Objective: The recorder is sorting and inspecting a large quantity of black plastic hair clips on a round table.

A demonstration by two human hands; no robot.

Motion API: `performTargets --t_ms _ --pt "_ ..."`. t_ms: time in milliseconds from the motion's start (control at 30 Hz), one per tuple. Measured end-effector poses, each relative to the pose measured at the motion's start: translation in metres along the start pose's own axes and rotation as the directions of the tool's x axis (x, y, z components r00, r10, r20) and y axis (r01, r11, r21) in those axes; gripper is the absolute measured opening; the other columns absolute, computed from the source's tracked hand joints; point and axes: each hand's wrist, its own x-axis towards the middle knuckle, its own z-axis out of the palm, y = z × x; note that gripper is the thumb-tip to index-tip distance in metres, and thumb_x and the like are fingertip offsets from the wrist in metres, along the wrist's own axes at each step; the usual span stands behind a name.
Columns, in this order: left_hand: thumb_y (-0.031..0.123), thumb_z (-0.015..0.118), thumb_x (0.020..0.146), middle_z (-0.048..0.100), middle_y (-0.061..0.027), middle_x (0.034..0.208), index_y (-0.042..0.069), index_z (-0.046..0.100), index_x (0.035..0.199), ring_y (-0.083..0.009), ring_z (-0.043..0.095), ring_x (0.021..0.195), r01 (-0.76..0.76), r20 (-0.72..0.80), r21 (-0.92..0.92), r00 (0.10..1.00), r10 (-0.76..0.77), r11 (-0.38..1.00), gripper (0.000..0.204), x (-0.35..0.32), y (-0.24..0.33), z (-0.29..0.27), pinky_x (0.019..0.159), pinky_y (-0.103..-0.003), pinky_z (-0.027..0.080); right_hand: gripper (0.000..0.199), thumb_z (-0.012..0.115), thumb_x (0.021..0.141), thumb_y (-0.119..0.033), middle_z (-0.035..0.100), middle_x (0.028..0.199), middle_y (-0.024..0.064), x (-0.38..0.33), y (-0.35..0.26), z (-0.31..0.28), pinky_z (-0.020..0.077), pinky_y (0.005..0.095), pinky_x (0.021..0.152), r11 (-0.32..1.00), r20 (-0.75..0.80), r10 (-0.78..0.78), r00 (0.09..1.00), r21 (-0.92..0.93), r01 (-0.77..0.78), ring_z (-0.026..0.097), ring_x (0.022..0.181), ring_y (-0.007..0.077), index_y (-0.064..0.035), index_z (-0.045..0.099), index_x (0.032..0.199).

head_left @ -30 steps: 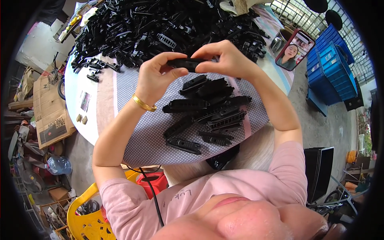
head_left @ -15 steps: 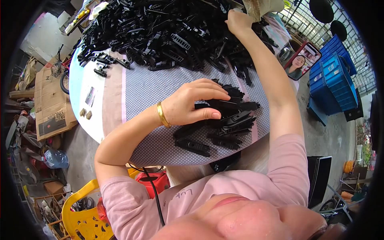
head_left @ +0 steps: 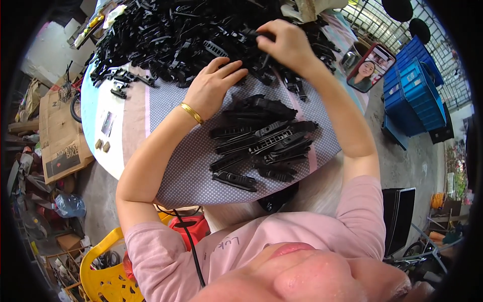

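Black parts [head_left: 166,48] lie at twelve o'clock. Right grip [head_left: 293,46] pinches one; left grip [head_left: 211,88] has fingers apart. Lift gently so nothing snags.

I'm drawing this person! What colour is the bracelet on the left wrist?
The bracelet is gold, seen best in the head view.

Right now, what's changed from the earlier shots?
Your left hand moved from over the small group of black parts out to the near edge of the large heap. Your right hand drew back toward you from the heap's far side, and appears to pinch a black part. The piece both hands held at first is no longer between them. The phone and blue crates stayed put.
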Motion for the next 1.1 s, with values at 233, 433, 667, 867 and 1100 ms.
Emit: performTargets --t_ms 233,433,667,867,1100 --pt "0.012 0.052 0.074 0.055 -0.0020 0.100 0.011 0.059 0.099 -0.0189 0.047 0.102 -0.141 0.201 0.226 0.975 0.095 0.964 0.025 0.025 0.000 0.002 0.086 -0.032 0.041 0.022 0.054 0.085 -0.016 0.062 0.077 0.0108 -0.024 -0.025 0.003 0.0483 0.0263 0.058 0.940 0.129 0.049 0.990 0.330 -0.090 0.061 0.067 0.0165 -0.0005 0.054 0.101" --pt "0.004 0.058 0.075 0.058 -0.0050 0.095 0.008 0.059 0.099 -0.0198 0.056 0.087 -0.091 -0.091 0.058 0.991 0.096 0.994 0.025 0.025 -0.007 0.006 0.076 -0.030 0.047 0.029 0.044 0.093 -0.022 0.056 0.072 0.0007 -0.022 -0.034 0.001 0.0439 0.0177 0.053 0.623 0.325 0.230 0.917 0.675 -0.396 0.051 0.058 0.0048 -0.0041 0.054 0.114" --pt "0.004 0.048 0.090 0.058 -0.0064 0.103 0.001 0.050 0.114 -0.0142 0.059 0.088 0.208 0.142 -0.978 0.768 -0.625 0.033 0.024 0.035 -0.007 -0.003 0.080 -0.028 0.052 0.029 0.048 0.091 -0.019 0.063 0.089 0.0048 -0.017 -0.023 -0.014 0.0470 0.0189 0.064 0.488 0.233 0.340 0.911 0.785 -0.383 0.058 0.074 0.0069 -0.0042 0.056 0.116" --pt "0.007 0.048 0.090 0.056 -0.0055 0.103 0.004 0.050 0.115 -0.0145 0.058 0.094 0.118 0.277 -0.944 0.790 -0.546 -0.308 0.025 0.018 -0.005 0.000 0.087 -0.030 0.050 0.031 0.061 0.083 -0.008 0.062 0.094 0.0051 -0.026 -0.033 -0.003 0.0472 0.0198 0.070 0.662 0.135 0.179 0.974 0.716 -0.221 0.059 0.083 0.0094 -0.0016 0.057 0.113" --pt "0.005 0.051 0.088 0.056 -0.0085 0.106 0.003 0.051 0.116 -0.0176 0.058 0.096 0.069 0.214 -0.957 0.822 -0.528 -0.282 0.028 0.016 -0.003 0.002 0.088 -0.032 0.049 0.030 0.068 0.074 -0.007 0.062 0.092 0.0058 -0.028 -0.041 -0.008 0.0462 0.0205 0.058 0.898 0.059 0.030 0.998 0.438 -0.053 0.058 0.073 0.0094 -0.0011 0.060 0.103"
